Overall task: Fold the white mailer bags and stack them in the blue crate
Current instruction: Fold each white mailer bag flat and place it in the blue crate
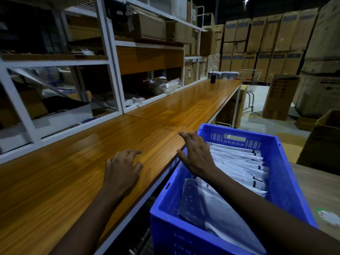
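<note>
White mailer bags (239,162) lie folded flat & overlapped in a row along the far half of the blue crate (283,177), dark strips showing at their right ends; a looser, crinkled clear-ish bag (207,205) slumps in the near half. Crate sits off the bench's (73,172) right long edge, tilted in view, its near-left rim just beside that edge. Right hand (196,157) is over the crate's left rim w/ fingers (185,135) spread apart, tips reaching onto the bench edge, holding nothing; forearm crosses over the crate. Left hand (122,172) rests palm-down on the bench near its right edge, fingers loosely apart, empty. Bench top bare wood otherwise, a small dark object (213,78) at the far end. White shelving (114,74) runs along the left edge w/ boxes & packaging. Stacked cardboard cartons (266,46) stand beyond the far end.
</note>
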`<state>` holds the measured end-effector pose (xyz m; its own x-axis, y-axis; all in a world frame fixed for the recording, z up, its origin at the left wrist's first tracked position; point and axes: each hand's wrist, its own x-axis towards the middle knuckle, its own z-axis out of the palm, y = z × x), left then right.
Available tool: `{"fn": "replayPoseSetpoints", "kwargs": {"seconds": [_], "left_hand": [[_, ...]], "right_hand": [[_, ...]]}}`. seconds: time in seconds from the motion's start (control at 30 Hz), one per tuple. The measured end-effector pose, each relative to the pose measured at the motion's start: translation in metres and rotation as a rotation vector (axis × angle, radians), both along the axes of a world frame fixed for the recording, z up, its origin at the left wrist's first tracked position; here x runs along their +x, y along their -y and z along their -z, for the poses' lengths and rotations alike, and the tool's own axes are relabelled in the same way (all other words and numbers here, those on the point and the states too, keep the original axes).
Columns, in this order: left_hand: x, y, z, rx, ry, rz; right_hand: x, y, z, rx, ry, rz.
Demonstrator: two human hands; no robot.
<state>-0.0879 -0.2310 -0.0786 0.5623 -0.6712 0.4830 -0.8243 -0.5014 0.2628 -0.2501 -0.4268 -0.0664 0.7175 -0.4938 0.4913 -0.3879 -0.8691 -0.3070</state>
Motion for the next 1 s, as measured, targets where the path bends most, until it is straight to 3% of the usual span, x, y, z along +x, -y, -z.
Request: {"fn": "replayPoseSetpoints", "kwargs": {"seconds": [0.17, 0.43, 0.77, 0.87, 1.0], "left_hand": [[0.027, -0.066, -0.02, -0.048, 0.038, -0.107], [0.06, -0.211, -0.029, 0.024, 0.066, -0.489], [0.067, -0.342, -0.008, 0.189, -0.056, -0.822], [0.066, -0.354, 0.007, 0.375, -0.183, -0.898], [0.068, -0.356, 0.019, 0.344, -0.092, -0.88]], "right_hand": [[0.075, -0.061, -0.026, -0.003, 0.042, -0.205], [0.166, -0.197, -0.016, 0.01, 0.019, -0.576], [0.222, -0.318, 0.029, -0.033, -0.134, -0.644], [0.226, -0.318, 0.032, -0.056, -0.192, -0.617], [0.222, -0.315, 0.032, -0.018, -0.161, -0.642]]}}
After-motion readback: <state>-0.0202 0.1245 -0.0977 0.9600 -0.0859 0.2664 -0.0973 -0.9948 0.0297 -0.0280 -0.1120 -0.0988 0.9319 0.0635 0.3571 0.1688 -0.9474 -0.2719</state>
